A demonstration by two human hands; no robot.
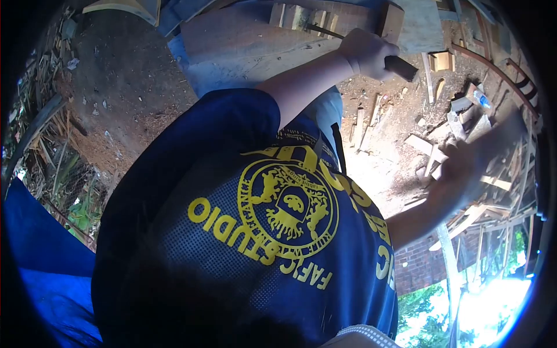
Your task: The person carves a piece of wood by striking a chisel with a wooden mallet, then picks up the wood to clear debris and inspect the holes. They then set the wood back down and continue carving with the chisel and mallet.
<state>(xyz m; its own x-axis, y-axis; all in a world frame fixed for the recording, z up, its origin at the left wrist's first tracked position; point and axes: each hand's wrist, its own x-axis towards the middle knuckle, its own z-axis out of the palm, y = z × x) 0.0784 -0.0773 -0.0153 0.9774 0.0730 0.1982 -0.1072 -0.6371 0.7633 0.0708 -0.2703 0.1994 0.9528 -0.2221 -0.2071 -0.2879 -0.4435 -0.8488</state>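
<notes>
My left hand (371, 55) is closed round the handle of a chisel (401, 68), whose butt end sticks out below the fist. Its dark blade points up and left to a notched piece of wood (301, 18) lying on a broad board (232, 43). To the right, my right hand (461, 168) is smeared by motion, raised away from the chisel. A dark, blurred long shape (502, 136) extends from it, and I cannot tell what it is.
A dark wooden block (390, 22) stands beside my left hand. Wood offcuts (426, 148) and sawdust litter the ground, with a small wooden block (442, 61) near the board. A curved brown strip (493, 69) crosses the right side. Blue material (46, 243) shows at lower left.
</notes>
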